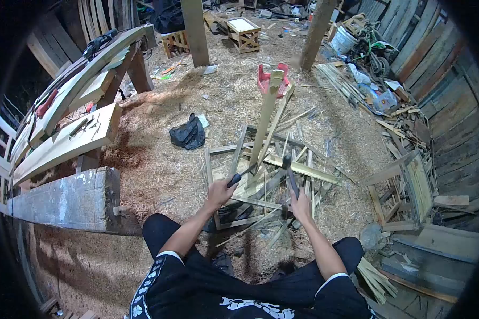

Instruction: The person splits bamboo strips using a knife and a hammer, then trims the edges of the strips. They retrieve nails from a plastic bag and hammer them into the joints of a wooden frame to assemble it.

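A floor of sawdust and shavings spreads all around the upright slat, a pale, narrow strip of wood that stands slightly tilted in the middle of the view. Far to the left of the slat a long workbench of pale planks runs away from the person, and a heavy grey beam lies below and nearer than it. Well to the right of the slat a small wooden frame leans among offcuts. A pile of split strips lies around the slat's foot and fans out to both sides of it. To the slat's left, apart from it, a crumpled black bag lies on the shavings. Just behind the slat's top end is a red plastic piece.

The hammer stands just right of the slat's foot with its dark head up. The right hand is closed around the lower end of its handle. The black-handled tool points up and to the right, and its far end meets the slat near the base. What kind of blade it has cannot be told. The left hand, below and left of the slat's foot, is wrapped tight around that handle.
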Tool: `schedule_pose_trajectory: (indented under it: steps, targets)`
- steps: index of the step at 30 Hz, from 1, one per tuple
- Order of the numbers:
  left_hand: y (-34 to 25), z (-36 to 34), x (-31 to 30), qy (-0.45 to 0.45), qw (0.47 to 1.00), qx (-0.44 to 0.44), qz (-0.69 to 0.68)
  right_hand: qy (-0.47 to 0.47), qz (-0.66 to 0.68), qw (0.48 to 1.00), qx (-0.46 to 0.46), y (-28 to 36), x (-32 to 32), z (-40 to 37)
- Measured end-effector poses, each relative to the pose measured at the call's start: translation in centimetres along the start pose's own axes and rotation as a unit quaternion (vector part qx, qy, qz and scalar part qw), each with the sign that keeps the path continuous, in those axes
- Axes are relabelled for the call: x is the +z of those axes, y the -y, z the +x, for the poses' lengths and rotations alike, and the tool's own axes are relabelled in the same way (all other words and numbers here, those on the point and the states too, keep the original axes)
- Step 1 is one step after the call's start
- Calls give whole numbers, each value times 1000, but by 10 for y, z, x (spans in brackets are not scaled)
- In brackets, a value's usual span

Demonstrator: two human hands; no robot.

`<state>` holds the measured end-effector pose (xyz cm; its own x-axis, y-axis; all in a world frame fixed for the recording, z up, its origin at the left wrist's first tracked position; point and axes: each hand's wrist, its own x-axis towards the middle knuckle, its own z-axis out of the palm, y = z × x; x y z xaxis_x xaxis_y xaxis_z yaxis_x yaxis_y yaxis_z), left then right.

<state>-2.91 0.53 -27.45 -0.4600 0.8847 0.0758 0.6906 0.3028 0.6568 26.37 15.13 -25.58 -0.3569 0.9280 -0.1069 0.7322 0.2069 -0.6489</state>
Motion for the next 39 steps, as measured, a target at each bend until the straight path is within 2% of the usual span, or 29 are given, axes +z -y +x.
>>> schedule_pose_trajectory:
  steps: [1,2,3,4,5,7,8,9,10,11,12,13,14,16,17,19,23,25,26,27,29,30,31,32,33,35,37,39]
  targets:
    - [-8,-2,-2,-1,1000,4,-3,13,-30,999,-12,-20,8,-5]
    - [-18,-6,-6,-4,999,-5,-36,48,-47,997,30,-33,13,-10]
    - [-30,-13,-11,-6,998,-16,-67,48,-49,997,29,-33,9,-19]
    - [-46,-19,-21,29,993,-74,-91,65,-90,994,25,-29,3,-31]
    - [-53,-24,-19,29,993,-76,-90,83,-128,988,22,-24,-2,-43]
    - [-66,-33,-11,-31,993,-58,-98,91,-115,989,27,-25,-3,-51]
    - [-73,-36,-4,-76,994,-26,-77,-19,-169,980,-105,-31,4,-45]
    - [-83,-39,-2,-80,993,-26,-77,-127,-218,939,-235,-33,7,-40]
    - [-95,-45,-2,-84,991,-33,-99,-176,-182,920,-300,-14,-2,-38]
    - [-105,-49,-3,-87,988,-37,-120,-179,-181,919,-302,1,1,-33]
    - [-111,-54,-3,-81,981,-12,-178,-51,-75,975,-202,14,5,-30]
    - [-117,-57,1,-82,981,-9,-176,81,34,992,-95,26,8,-28]
    - [-124,-61,5,-93,979,3,-179,81,37,991,-97,36,9,-26]
    - [-133,-67,11,-99,980,28,-171,234,187,952,68,57,12,-28]
    - [-137,-71,15,-72,983,-19,-165,236,192,950,66,63,17,-31]
    - [-144,-77,22,-115,976,7,-184,188,343,918,70,67,23,-35]
    - [-158,-85,32,-95,957,-23,-274,242,435,862,91,76,11,-51]
    - [-167,-85,33,-143,957,36,-249,214,465,855,90,84,5,-55]
    - [-169,-88,31,-87,951,-13,-296,210,466,853,101,84,4,-56]
    - [-166,-88,30,-85,951,-11,-297,205,466,853,110,83,1,-56]
    - [-153,-82,21,58,974,18,-217,187,467,859,94,59,13,-47]
    - [-166,-79,-9,146,961,-27,-232,154,370,908,118,48,20,-43]
    - [-157,-70,-13,137,968,-18,-209,121,269,945,140,47,19,-45]
    - [-146,-61,-20,77,984,19,-162,183,495,834,161,43,15,-54]
    - [-142,-49,-35,15,992,56,-112,186,496,833,160,40,15,-59]
    - [-142,-24,-62,-143,982,121,-31,198,456,851,168,34,16,-60]
    - [-150,2,-85,-181,963,90,-181,208,430,862,168,32,17,-64]
    - [-157,27,-101,-200,954,104,-198,197,345,909,130,32,22,-70]
